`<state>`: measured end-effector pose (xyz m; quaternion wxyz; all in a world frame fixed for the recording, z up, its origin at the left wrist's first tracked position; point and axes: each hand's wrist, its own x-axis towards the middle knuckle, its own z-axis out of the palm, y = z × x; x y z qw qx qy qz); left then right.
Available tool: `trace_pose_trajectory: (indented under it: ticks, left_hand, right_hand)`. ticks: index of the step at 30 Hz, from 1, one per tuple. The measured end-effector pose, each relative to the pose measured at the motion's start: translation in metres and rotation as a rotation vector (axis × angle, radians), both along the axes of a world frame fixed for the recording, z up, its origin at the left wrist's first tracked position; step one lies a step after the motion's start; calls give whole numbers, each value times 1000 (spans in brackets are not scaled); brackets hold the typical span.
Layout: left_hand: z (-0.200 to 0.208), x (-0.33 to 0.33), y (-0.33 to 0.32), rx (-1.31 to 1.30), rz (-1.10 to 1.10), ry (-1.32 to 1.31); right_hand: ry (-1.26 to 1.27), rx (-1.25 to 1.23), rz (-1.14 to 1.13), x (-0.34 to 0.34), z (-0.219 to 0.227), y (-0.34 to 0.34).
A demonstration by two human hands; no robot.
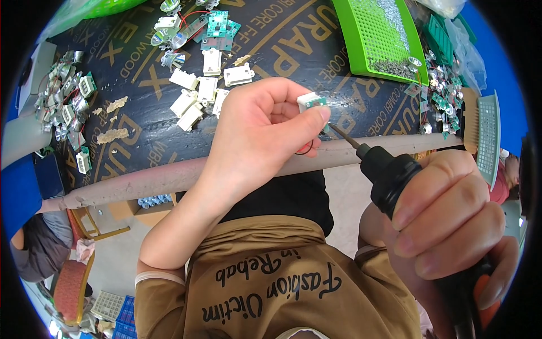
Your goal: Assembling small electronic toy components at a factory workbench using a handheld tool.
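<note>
My left hand (257, 127) pinches a small white plastic housing (305, 100) with a green circuit board on its near face. A thin dark wire loops below those fingers. In my right hand (451, 212) is a black electric screwdriver (389, 175), gripped around its body. Its thin bit points up and left, with the tip close to the board beside my left thumb; whether it touches a screw I cannot tell. Several loose white housings (207, 89) lie on the table just beyond my left hand.
A green perforated tray (353, 42) of small screws stands at the far right. Green boards (218, 24) with wired silver reflectors lie at the back. More reflector assemblies are heaped at left (68, 110) and right (446, 107). A padded rail (135, 181) edges the table. Other people sit at both sides.
</note>
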<state>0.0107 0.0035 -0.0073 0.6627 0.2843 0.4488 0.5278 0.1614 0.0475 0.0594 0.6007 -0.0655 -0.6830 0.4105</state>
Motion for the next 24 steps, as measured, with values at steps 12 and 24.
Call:
trace_pose_trajectory:
  ticks: [12, 24]
  left_hand:
    - [-1, -1, 0, -1, -4, -43]
    - [2, -3, 1, -20, -39, -85]
  right_hand:
    - [-23, 35, -5, -10, -7, 0]
    - [-21, 98, -18, 23, 14, -20]
